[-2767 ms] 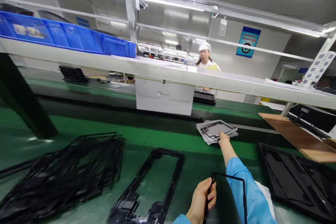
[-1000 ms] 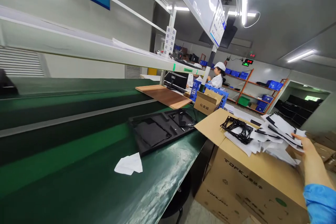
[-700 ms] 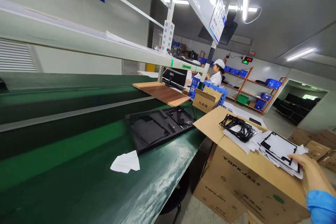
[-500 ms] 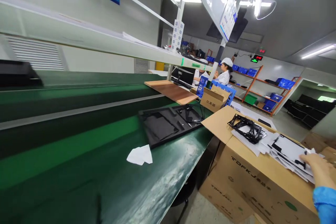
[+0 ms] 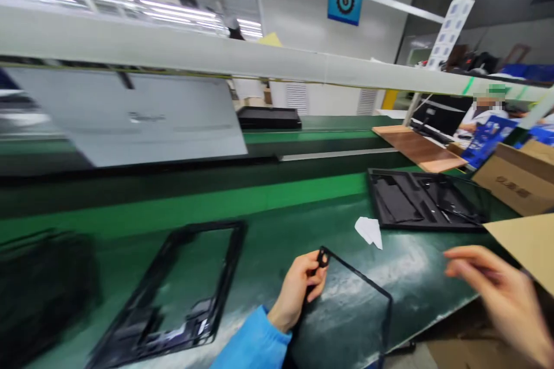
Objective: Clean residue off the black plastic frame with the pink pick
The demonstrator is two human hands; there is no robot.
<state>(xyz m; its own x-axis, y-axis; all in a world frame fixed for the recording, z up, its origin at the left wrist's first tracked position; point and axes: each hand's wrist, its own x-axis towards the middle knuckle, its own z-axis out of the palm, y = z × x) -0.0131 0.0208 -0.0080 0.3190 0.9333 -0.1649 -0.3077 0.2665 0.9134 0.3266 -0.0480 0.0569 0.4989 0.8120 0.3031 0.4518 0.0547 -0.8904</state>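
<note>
My left hand [image 5: 302, 285], in a blue sleeve, is closed on the corner of a thin black rectangular frame [image 5: 359, 274]. The frame tilts over the green bench, and its lower part runs out of view. To the right, near the bench edge, my right hand [image 5: 497, 288] is slightly blurred. Its thumb and forefinger reach out, with nothing seen between them. A larger black frame-shaped housing [image 5: 231, 265] lies on the bench left of my left hand. A crumpled white paper piece [image 5: 369, 232] lies beyond the thin frame.
A black tray [image 5: 411, 226] with dark parts sits at the back right, beside a carton [image 5: 515, 179] and its flap. A wooden board [image 5: 422, 147] lies behind. A blurred dark stack [image 5: 43, 294] is at left. A large pale panel [image 5: 173, 121] stands beneath the shelf beam [image 5: 281, 60].
My view has swung left, away from the carton with papers and black frames. My right hand has left that pile. My left hand, holding the thin frame, has come into view.
</note>
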